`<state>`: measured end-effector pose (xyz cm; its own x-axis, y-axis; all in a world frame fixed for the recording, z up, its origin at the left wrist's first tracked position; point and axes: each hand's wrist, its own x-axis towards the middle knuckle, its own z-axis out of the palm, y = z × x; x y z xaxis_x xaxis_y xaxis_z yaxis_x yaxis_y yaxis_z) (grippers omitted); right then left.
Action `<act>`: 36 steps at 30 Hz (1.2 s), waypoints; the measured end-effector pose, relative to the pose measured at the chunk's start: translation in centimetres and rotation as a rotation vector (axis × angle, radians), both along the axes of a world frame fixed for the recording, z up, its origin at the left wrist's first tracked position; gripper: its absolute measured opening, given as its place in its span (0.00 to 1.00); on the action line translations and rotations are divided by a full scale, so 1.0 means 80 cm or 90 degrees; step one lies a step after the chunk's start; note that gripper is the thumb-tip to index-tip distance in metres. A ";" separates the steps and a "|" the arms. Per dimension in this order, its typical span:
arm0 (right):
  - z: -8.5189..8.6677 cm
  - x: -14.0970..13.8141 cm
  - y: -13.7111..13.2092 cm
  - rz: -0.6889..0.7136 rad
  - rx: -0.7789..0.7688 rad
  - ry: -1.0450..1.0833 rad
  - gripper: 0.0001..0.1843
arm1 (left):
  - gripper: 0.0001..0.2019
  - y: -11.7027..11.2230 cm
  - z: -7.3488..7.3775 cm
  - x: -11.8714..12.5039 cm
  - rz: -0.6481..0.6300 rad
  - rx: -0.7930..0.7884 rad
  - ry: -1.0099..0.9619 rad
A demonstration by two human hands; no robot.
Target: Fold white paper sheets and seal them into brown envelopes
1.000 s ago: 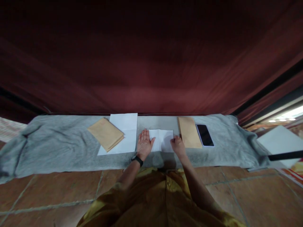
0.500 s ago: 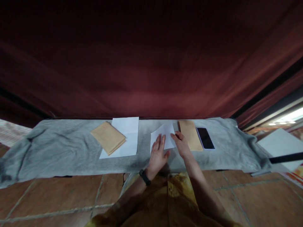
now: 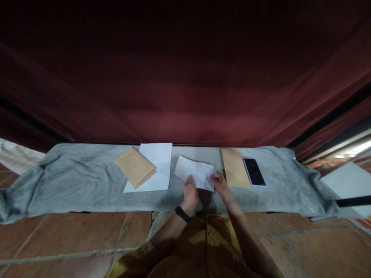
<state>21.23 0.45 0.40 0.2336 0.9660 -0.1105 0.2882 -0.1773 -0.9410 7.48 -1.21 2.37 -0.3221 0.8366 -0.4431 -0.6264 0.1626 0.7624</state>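
Note:
A folded sheet of white paper is held between my two hands over the grey cloth. My left hand grips its lower edge, thumb on top and the other fingers hidden beneath. At its right end my right hand pinches the paper between thumb and fingers. Just right of that hand lies a stack of brown envelopes. To the left, more brown envelopes rest at a slant on a creased white sheet.
A phone with a dark screen lies right of the envelopes. Grey cloth covers the narrow table. A dark red fabric wall rises behind it. Tiled floor shows in front, and a white panel stands at the far right.
The white paper has been lifted and turned into a wide, flatter position. My left hand has gone from lying flat on it to gripping its lower edge; my right hand moved slightly nearer me.

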 end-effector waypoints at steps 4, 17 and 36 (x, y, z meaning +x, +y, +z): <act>-0.019 0.004 0.007 -0.011 -0.020 -0.047 0.31 | 0.13 -0.008 -0.015 -0.018 -0.005 0.001 0.015; -0.007 -0.017 -0.016 0.071 0.187 -0.651 0.25 | 0.27 -0.019 -0.025 -0.104 -0.163 0.098 0.809; -0.021 -0.043 0.005 0.279 0.179 -0.680 0.30 | 0.28 0.013 -0.026 -0.043 -0.398 0.235 1.095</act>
